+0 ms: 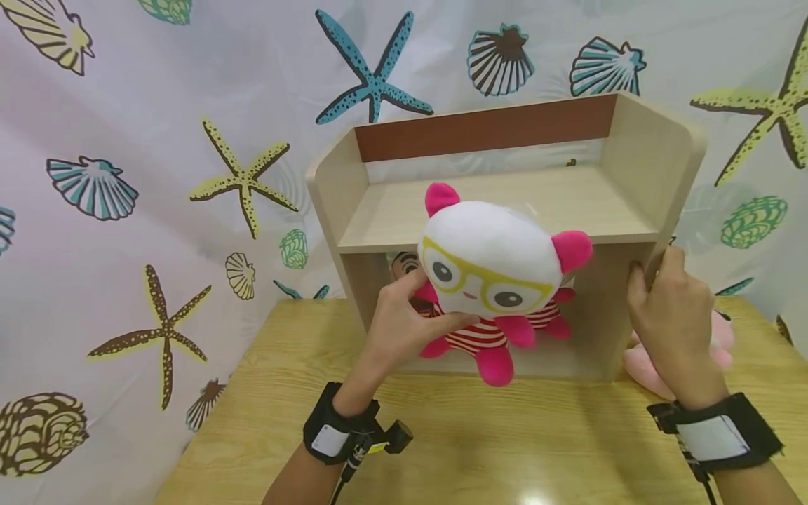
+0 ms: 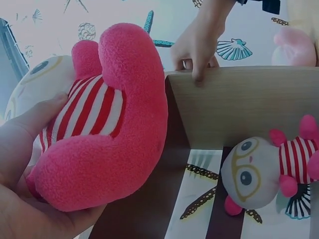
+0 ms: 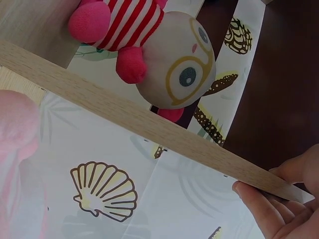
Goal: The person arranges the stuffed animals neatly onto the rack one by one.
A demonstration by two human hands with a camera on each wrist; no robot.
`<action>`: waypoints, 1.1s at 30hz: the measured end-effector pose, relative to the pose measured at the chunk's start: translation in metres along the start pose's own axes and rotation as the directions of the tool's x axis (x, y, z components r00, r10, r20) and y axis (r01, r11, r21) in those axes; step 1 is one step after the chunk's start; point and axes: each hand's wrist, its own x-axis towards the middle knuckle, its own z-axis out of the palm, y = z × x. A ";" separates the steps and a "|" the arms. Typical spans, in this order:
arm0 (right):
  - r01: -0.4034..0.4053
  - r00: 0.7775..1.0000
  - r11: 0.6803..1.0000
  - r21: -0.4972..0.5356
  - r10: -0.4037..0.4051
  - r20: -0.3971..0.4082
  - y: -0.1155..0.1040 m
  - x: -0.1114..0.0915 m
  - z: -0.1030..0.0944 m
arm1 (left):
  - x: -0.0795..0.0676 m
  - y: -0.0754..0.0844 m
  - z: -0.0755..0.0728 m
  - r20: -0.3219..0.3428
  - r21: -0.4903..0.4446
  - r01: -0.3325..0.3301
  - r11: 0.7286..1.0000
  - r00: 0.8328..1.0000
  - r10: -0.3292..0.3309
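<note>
My left hand (image 1: 400, 326) grips a plush bear (image 1: 489, 256) with a white head, yellow glasses, pink ears and a red-striped body. It is held tilted in front of the shelf's lower opening. In the left wrist view, the thumb lies across its striped belly. My right hand (image 1: 675, 315) holds the right side panel (image 3: 104, 102) of the small wooden shelf (image 1: 505, 182), thumb on the inner face and fingers outside. A matching plush bear (image 3: 174, 64) sits inside the lower compartment, mostly hidden behind the held one in the head view.
A brown toy with a ringed eye (image 1: 405, 264) shows partly at the compartment's left. On the wooden table (image 1: 492, 435), a pale pink plush toy (image 1: 650, 368) lies right of the shelf, behind my right hand. A curtain (image 1: 158, 231) with shells and starfish hangs behind.
</note>
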 end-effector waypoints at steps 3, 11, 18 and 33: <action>0.003 1.000 1.000 -0.004 -0.003 0.003 -0.001 -0.001 0.000 | 0.000 0.002 -0.004 -0.025 -0.009 0.024 1.000 0.999 -0.024; -0.002 1.000 1.000 -0.004 0.002 0.004 0.001 0.000 0.001 | 0.003 0.009 -0.011 -0.105 0.001 0.056 0.998 0.993 -0.055; -0.002 1.000 1.000 -0.007 0.002 0.009 -0.001 -0.001 0.000 | 0.005 0.012 -0.018 -0.136 -0.014 0.074 0.997 0.988 -0.075; -0.001 1.000 1.000 -0.003 0.001 0.000 -0.002 -0.001 0.000 | 0.017 0.017 -0.039 -0.205 -0.047 0.092 0.995 0.974 -0.100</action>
